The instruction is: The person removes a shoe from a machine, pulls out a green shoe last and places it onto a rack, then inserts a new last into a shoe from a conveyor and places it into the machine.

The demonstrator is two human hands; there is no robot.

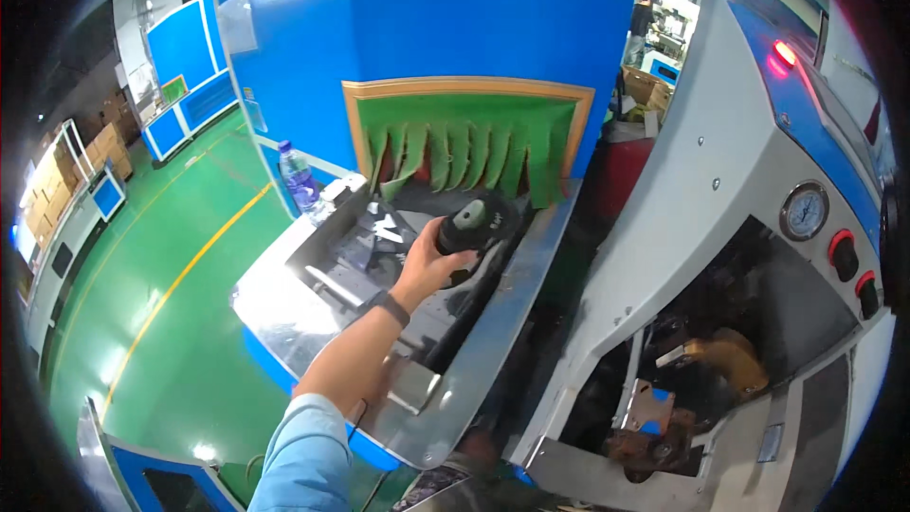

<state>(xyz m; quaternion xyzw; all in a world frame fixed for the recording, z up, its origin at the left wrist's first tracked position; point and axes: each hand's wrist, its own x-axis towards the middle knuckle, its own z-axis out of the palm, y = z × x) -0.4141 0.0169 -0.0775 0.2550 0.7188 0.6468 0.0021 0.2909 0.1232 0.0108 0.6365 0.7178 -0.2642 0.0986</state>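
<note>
A clear, purple-capped bottle (300, 180) stands by the metal table (275, 299), its contents indistinct. The left hand (431, 261) curls thumb and fingers around a black rounded piece (498, 218) with a greyish oval patch, near the green strip curtain (464, 156). The right hand isn't visible.

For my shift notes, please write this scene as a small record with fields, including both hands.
Left hand: grips a black rounded object
Right hand: not in view
Below the object: metal-edged table
Behind the table: blue machine with green strip curtain
Left of curtain: purple-capped bottle
Right side: grey machine with round gauge
</note>
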